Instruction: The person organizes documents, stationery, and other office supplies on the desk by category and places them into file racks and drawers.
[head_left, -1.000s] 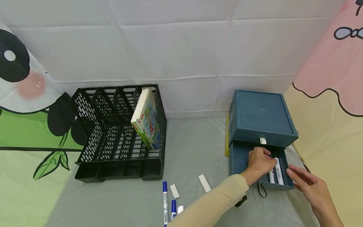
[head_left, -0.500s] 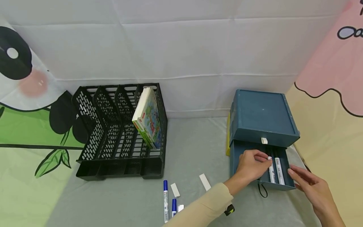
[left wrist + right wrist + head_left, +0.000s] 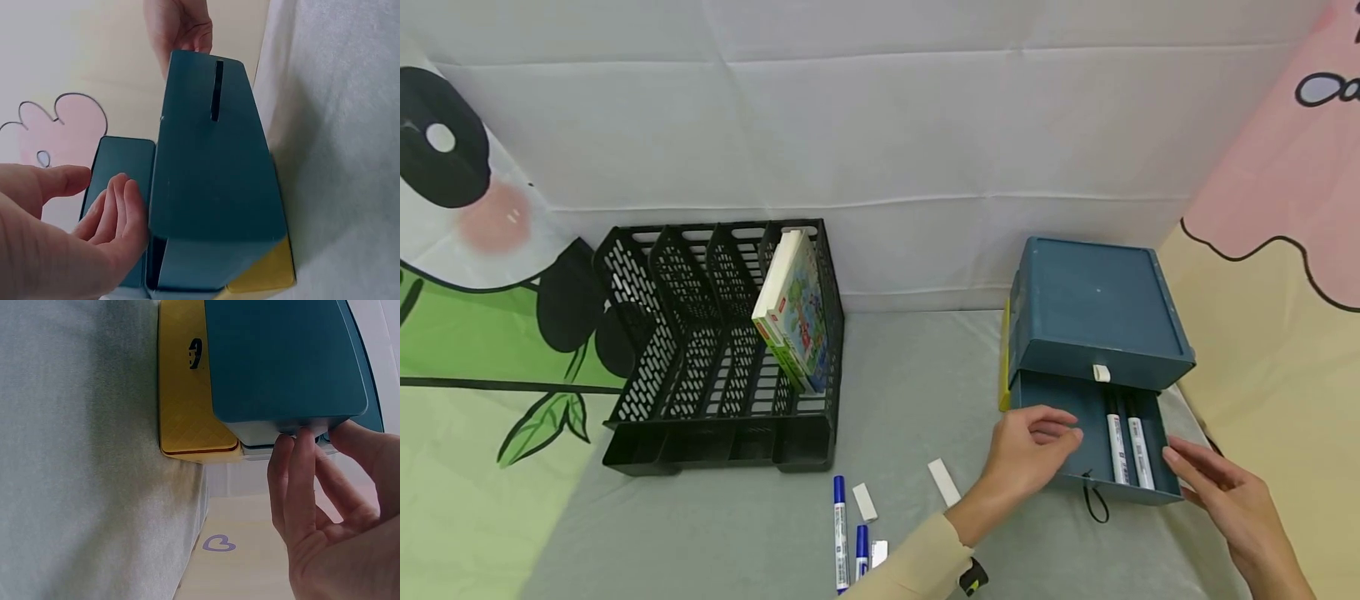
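Observation:
My left hand [image 3: 1033, 446] hovers over the left side of the pulled-out lower drawer [image 3: 1168, 487], its fingers loosely bent and nothing between them. Two white markers with black caps lie side by side in the drawer: the left marker [image 3: 1117, 450] and the right marker [image 3: 1141, 454]. My right hand [image 3: 1232, 500] holds the drawer's right side near the front corner, thumb by the rim and fingertips against the outer wall. In the right wrist view the fingertips [image 3: 303, 440] meet the drawer's side. The left wrist view shows the left hand [image 3: 106, 231] beside the drawer front.
The blue drawer box [image 3: 1101, 308] stands on a yellow box [image 3: 1004, 358]. A black desk organizer [image 3: 700, 358] holds books [image 3: 793, 317] at its right. Blue-capped markers [image 3: 839, 533] and white blocks [image 3: 943, 482] lie on the grey cloth [image 3: 917, 375].
My left hand let go of the left marker in the drawer and moved left, uncovering both markers. The right hand stayed at the drawer's side.

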`<state>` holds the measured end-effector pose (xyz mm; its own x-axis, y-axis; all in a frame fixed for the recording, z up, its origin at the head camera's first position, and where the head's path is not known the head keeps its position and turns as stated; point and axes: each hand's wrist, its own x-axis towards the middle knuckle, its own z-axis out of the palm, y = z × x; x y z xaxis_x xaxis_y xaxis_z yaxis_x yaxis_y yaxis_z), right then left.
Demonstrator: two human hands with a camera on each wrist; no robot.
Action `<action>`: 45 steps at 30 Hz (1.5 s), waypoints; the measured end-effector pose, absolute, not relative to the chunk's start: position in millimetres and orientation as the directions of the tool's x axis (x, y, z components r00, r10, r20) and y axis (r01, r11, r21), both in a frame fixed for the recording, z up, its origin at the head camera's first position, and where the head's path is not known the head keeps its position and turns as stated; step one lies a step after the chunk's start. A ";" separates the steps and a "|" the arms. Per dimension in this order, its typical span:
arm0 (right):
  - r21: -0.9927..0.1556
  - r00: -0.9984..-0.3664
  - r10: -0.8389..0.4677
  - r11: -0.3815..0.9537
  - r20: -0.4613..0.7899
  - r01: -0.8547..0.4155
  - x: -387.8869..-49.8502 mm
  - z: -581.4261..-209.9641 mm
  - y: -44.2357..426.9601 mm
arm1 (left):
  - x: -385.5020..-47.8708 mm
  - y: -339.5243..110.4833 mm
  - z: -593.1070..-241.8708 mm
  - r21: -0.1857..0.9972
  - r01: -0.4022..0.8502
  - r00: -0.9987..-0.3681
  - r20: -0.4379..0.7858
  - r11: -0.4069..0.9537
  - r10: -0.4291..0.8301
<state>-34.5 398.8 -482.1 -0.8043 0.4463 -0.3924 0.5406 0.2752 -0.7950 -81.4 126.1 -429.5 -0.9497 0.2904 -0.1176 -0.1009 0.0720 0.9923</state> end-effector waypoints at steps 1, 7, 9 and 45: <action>-0.796 -0.804 0.445 0.273 -0.393 0.540 -34.5 -481.2 398.4 | -80.5 122.5 -429.2 0.993 -0.094 -0.950 -0.110 0.068 0.291; -0.804 -0.811 0.437 0.268 -0.390 0.531 -33.5 -478.1 396.9 | -76.7 100.1 -432.4 0.996 -0.084 -0.953 -0.090 0.033 0.290; -0.802 -0.808 0.440 0.267 -0.392 0.535 -33.8 -478.1 396.5 | -75.6 92.6 -434.6 0.995 -0.095 -0.951 -0.095 0.014 0.293; -0.788 -0.810 0.440 0.298 -0.388 0.539 -33.9 -485.1 399.0 | -48.6 -10.6 -469.5 0.961 -0.268 -0.963 -0.264 -0.074 0.061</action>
